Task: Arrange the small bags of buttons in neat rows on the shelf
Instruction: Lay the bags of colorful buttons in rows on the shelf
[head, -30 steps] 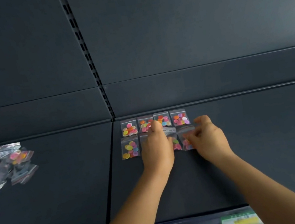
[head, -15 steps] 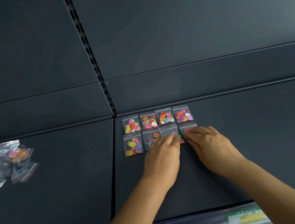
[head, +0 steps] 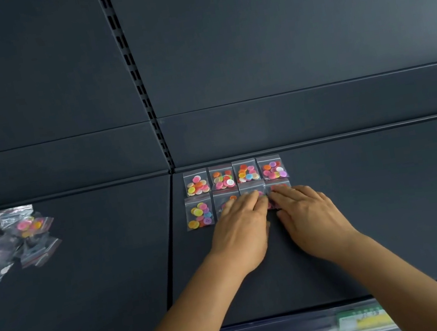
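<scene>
While both hands lie flat with fingers straight, they press on the front row of small button bags on the dark shelf (head: 392, 208). The left hand (head: 241, 228) covers the second and third bags of that row; the right hand (head: 311, 217) rests its fingertips on the fourth bag (head: 280, 185) — neither grips anything. Behind them a back row of four bags (head: 235, 174) lies side by side against the rear wall, and the front-left bag (head: 199, 212) sits uncovered. Well apart, a loose pile of bags (head: 2, 244) lies on the shelf's left section.
</scene>
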The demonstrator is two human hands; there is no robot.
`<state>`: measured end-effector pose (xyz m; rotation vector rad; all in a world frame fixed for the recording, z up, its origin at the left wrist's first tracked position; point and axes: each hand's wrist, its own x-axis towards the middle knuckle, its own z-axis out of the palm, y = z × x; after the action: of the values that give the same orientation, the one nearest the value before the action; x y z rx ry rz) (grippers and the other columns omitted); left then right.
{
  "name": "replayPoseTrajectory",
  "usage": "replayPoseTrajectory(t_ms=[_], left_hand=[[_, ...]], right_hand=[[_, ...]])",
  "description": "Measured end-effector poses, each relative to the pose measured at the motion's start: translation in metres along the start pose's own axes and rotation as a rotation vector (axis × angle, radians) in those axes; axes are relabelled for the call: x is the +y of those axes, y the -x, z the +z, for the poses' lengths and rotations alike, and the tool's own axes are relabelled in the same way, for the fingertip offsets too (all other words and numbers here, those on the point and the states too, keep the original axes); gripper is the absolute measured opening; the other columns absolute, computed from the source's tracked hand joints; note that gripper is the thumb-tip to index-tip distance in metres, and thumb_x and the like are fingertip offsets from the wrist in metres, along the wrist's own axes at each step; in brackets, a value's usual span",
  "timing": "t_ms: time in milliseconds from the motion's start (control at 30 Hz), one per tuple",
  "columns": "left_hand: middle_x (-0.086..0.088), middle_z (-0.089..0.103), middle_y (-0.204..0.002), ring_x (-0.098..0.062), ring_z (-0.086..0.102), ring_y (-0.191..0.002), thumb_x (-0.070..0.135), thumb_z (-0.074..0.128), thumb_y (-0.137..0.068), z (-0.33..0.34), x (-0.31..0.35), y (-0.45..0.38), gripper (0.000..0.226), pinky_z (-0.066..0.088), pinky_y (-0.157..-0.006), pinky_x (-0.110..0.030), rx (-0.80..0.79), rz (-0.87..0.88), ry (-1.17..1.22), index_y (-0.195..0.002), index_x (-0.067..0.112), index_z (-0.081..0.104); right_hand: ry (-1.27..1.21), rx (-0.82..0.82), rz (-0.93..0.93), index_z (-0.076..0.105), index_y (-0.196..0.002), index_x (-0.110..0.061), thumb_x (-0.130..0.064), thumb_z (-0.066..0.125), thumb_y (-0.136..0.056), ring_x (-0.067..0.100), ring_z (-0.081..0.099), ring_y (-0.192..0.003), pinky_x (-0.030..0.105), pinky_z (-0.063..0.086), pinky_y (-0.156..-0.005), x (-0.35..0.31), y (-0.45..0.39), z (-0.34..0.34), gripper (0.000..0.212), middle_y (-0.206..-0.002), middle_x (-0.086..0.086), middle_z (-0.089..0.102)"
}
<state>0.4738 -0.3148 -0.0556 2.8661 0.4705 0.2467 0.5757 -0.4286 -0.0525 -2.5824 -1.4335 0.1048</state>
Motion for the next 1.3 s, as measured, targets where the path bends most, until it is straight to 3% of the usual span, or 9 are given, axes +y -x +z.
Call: replayPoseTrajectory(t_ms=[133, 267, 433, 600, 933, 1300], left_hand=[[-0.002, 0.025, -0.155, -0.019, 0.020, -0.141, 0.022, 0.043, -0.099, -0.001, 0.002, -0.001, 0.051, 0.006, -0.116, -0.032, -0.030, -0.015, 0.005, -0.147, 0.016, 0.025], [-0.003, 0.031, -0.152, -0.019, 0.026, -0.139, 0.023, 0.048, -0.097, -0.008, 0.007, -0.001, 0.050, 0.008, -0.116, -0.033, -0.035, -0.010, 0.001, -0.143, 0.013, 0.032], [-0.003, 0.042, -0.142, -0.022, 0.037, -0.129, 0.027, 0.053, -0.094, -0.018, 0.006, 0.015, 0.052, 0.024, -0.110, -0.034, 0.045, -0.052, -0.039, -0.141, 0.014, 0.035], [0.003, 0.043, -0.141, -0.017, 0.037, -0.129, 0.031, 0.051, -0.094, -0.037, -0.019, 0.052, 0.051, 0.023, -0.110, -0.029, 0.149, -0.172, -0.046, -0.141, 0.019, 0.035], [0.009, 0.036, -0.145, -0.011, 0.029, -0.133, 0.036, 0.045, -0.096, -0.086, -0.118, 0.164, 0.053, 0.022, -0.108, -0.022, 0.286, -0.397, -0.046, -0.145, 0.026, 0.029], [0.004, 0.042, -0.139, -0.015, 0.037, -0.126, 0.035, 0.047, -0.096, -0.132, -0.263, 0.282, 0.054, 0.032, -0.103, -0.027, 0.264, -0.476, -0.044, -0.145, 0.024, 0.028]], right_hand=[[0.007, -0.019, -0.006, 0.022, -0.148, -0.028, -0.035, 0.027, -0.100, 0.012, 0.019, -0.141, 0.030, 0.017, -0.112, 0.000, 0.001, 0.001, 0.048, -0.155, -0.011, 0.022], [-0.038, 0.016, -0.007, 0.029, -0.144, -0.024, -0.033, 0.032, -0.099, 0.014, 0.026, -0.137, 0.031, 0.021, -0.110, -0.002, 0.001, -0.004, 0.046, -0.151, -0.008, 0.030], [-0.043, 0.061, -0.040, 0.036, -0.140, -0.022, -0.035, 0.035, -0.098, 0.015, 0.031, -0.135, 0.031, 0.024, -0.109, -0.011, 0.003, -0.009, 0.045, -0.147, -0.006, 0.037], [-0.062, 0.076, -0.104, 0.034, -0.142, -0.021, -0.043, 0.044, -0.093, 0.019, 0.031, -0.135, 0.035, 0.025, -0.110, -0.045, 0.002, -0.018, 0.055, -0.145, -0.002, 0.038], [-0.117, 0.064, -0.359, 0.026, -0.145, -0.023, -0.048, 0.039, -0.094, 0.013, 0.023, -0.138, 0.029, 0.016, -0.114, -0.184, -0.008, -0.010, 0.059, -0.149, -0.007, 0.029], [-0.203, 0.064, -0.386, 0.038, -0.140, -0.025, -0.046, 0.043, -0.094, 0.012, 0.032, -0.134, 0.028, 0.020, -0.111, -0.371, -0.013, 0.042, 0.051, -0.144, -0.009, 0.039]])
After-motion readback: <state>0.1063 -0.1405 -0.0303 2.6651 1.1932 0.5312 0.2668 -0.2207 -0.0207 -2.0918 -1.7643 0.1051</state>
